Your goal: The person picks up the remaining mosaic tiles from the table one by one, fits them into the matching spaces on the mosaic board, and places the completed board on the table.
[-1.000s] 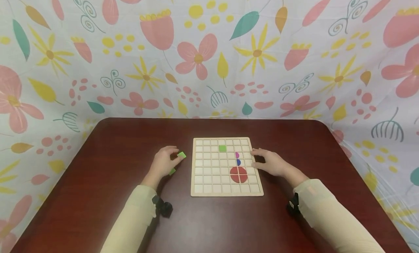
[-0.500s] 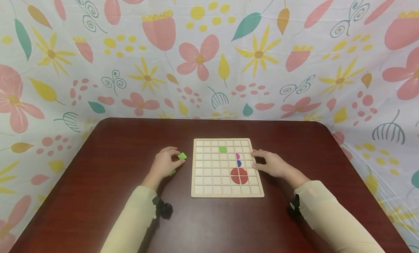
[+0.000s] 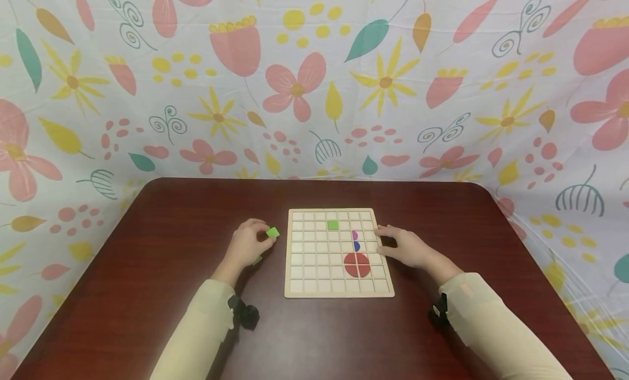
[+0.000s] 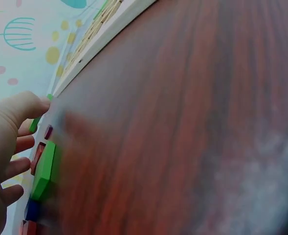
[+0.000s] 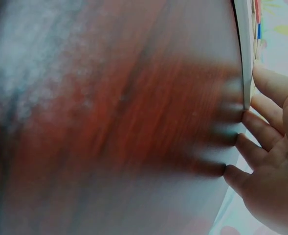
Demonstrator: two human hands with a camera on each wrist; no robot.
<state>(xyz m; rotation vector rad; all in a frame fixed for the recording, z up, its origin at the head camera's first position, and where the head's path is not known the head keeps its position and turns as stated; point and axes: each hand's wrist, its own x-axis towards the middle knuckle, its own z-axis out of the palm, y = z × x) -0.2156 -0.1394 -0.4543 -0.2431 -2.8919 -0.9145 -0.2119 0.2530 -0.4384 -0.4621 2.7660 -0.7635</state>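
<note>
Between thumb and index finger, my left hand [image 3: 243, 246] pinches a small green square tile [image 3: 272, 232], raised left of the board. Below that hand another green piece [image 3: 257, 259] shows; the left wrist view shows it as a thick green block [image 4: 45, 169] on the table. A wooden grid board [image 3: 339, 294] lies flat in the middle. On it sit a green square [image 3: 333, 225], a magenta half-round [image 3: 355, 235], a blue half-round [image 3: 356, 246] and a red circle of quarter pieces [image 3: 351, 270]. My right hand [image 3: 405, 247] rests at the board's right edge with fingers spread.
Beside the green block lie a blue piece [image 4: 33, 209], red pieces [image 4: 29, 228] and a small purple piece [image 4: 48, 131], which the left hand hides from the head view. The dark wooden table [image 3: 314, 336] ends at a flowered cloth [image 3: 314, 52] behind.
The left hand keeps its pinch on the green square tile, and the right hand stays at the board's edge. Only the head view shifts slightly.
</note>
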